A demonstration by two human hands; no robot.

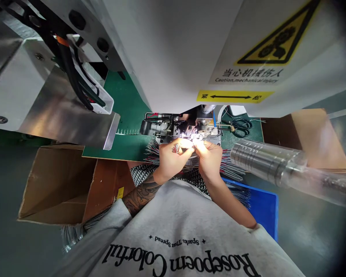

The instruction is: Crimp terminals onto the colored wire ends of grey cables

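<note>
– Wires (175,148), a small bundle: held where?

– Inside the left grip (170,159), with ends poking out between the curled fingers. Clamped round the bundle, by the look of it.

– And on the other side?

– Right grip (211,158) just beside the left, thumb and forefinger drawn close together, nearly meeting the left fingertips. Cannot tell about anything pinched between those tips; too much glare there.

– Straight ahead of both grips?

– Small metal mechanism (175,126), close to the fingertips and brightly lit. Above that, a big white machine head (173,46) with a yellow caution sign (276,38).

– Underneath?

– A wire pile (232,165), mostly grey with some red, fanning out to the left and right of both grips.

– Farther to the right?

– Dark-handled scissors (242,129), ahead and to the right of the right grip, on the green table (123,92). Ribbed metal cylinder (256,157) right of the same grip, and past that a cardboard box (320,138). Blue tray (268,211) to the right and nearer the body, with more strands at its near side.

– Left of the left grip?

– Open carton (60,184), well apart and lower down. Pliers (70,73) with black handles, far ahead and to the left, up beside the machine.
</note>
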